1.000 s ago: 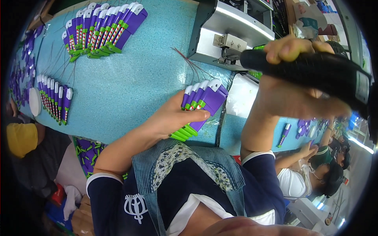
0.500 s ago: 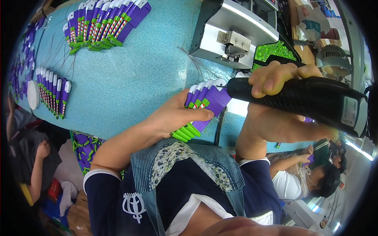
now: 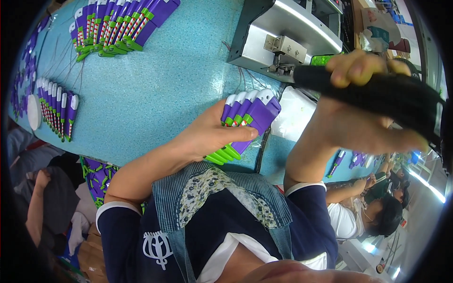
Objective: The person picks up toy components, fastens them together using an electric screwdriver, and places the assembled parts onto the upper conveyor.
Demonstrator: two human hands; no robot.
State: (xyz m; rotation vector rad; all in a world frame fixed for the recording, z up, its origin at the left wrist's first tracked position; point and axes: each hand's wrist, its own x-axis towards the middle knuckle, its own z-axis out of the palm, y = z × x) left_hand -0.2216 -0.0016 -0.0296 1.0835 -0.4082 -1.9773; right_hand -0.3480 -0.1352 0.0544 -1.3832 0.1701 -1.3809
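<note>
- Gripping a fanned stack of purple packs (image 3: 247, 120), the left hand (image 3: 207, 137) closes around it: the thumb lies across the top face and the other fingers curl beneath, where they are hidden.
- Stack position: the white top ends of the packs project beyond the fingertips toward the grey metal machine (image 3: 283, 35); the green lower ends stick out below the thumb, toward the person's chest.
- How many packs the stack contains cannot be told; they overlap, and only their edges show.
- The right hand (image 3: 363, 122) is wrapped around a black handheld tool (image 3: 377, 92). Fingers (image 3: 351, 68) fold over its upper side and the palm sits underneath.
- The tool's far end, beyond the fingers, runs into the dark rim of the view and is cut off; its type is hard to make out.
- A white bag-like item (image 3: 295, 113) lies between the two hands, just past the left fingertips; its contents are not readable.
- Well beyond the left fingers, on the blue table (image 3: 155, 85), lie a long row of purple packs (image 3: 118, 26) and a shorter row (image 3: 56, 108) beside a white disc (image 3: 34, 112).
- Below the right hand, other people (image 3: 373, 212) appear small and partly hidden by the forearm.
</note>
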